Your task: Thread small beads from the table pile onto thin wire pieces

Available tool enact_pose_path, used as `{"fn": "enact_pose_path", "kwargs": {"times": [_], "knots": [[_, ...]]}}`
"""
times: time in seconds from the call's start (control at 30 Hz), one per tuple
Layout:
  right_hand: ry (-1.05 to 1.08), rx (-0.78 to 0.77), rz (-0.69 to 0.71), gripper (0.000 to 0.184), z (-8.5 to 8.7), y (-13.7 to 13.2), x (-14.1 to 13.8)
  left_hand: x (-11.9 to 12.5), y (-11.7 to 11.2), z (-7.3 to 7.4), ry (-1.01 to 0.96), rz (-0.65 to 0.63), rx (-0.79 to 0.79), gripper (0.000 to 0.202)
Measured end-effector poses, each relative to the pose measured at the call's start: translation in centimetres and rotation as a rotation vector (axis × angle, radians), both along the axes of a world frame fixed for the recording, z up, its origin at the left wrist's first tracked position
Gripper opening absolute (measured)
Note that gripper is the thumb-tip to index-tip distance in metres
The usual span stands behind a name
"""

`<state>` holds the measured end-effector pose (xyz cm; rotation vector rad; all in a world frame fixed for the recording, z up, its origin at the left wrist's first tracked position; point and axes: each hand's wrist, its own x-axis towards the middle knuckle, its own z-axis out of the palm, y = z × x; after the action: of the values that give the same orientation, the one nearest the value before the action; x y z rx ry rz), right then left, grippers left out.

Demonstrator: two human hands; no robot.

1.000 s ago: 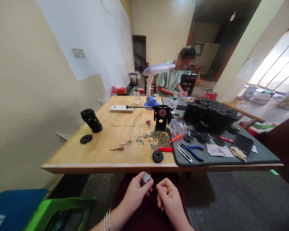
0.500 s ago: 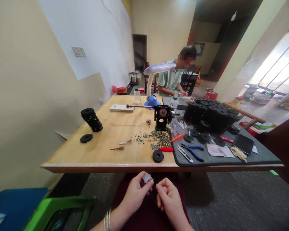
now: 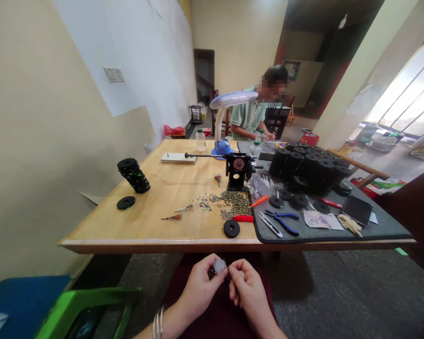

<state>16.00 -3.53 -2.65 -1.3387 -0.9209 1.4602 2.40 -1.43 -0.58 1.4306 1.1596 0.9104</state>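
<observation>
Above my lap, just off the table's near edge, my left hand (image 3: 200, 286) is closed in a pinch. Between its thumb and fingers sticks up a small pale, spiky bundle (image 3: 219, 266) of what look like clear bristles. My right hand (image 3: 246, 286) is closed too, thumb pressed against forefinger, close beside the left thumb. Whatever its fingertips hold is too small to name. On the table nearest my hands lie a black foam ring (image 3: 231, 228), a red-handled tool (image 3: 243, 218) and a pile of small striped pieces (image 3: 237, 203).
A black winding device (image 3: 237, 172) and a lamp (image 3: 221, 148) stand mid-table. Stacked black foam spools (image 3: 313, 165), blue pliers (image 3: 284, 221) and snips (image 3: 271, 225) lie on the grey mat (image 3: 314, 239). Another spool stack (image 3: 134, 176) stands left. A person (image 3: 245, 117) sits opposite.
My left hand has shifted slightly right with the bristly bundle, which has tilted and dropped a little. The gap between my fingertips has narrowed. The right hand has barely moved.
</observation>
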Motion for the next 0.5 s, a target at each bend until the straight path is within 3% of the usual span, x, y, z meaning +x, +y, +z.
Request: {"fn": "enact_pose_path", "kwargs": {"times": [0.33, 0.5], "knots": [[0.048, -0.038, -0.003, 0.051, -0.08, 0.00, 0.03, 0.07, -0.01, -0.19, 0.024, -0.028, 0.032, 0.023], [0.144, -0.054, -0.015, 0.044, -0.31, 0.09, 0.20, 0.23, -0.19, 0.04, 0.001, -0.066, -0.056, 0.025]]}}
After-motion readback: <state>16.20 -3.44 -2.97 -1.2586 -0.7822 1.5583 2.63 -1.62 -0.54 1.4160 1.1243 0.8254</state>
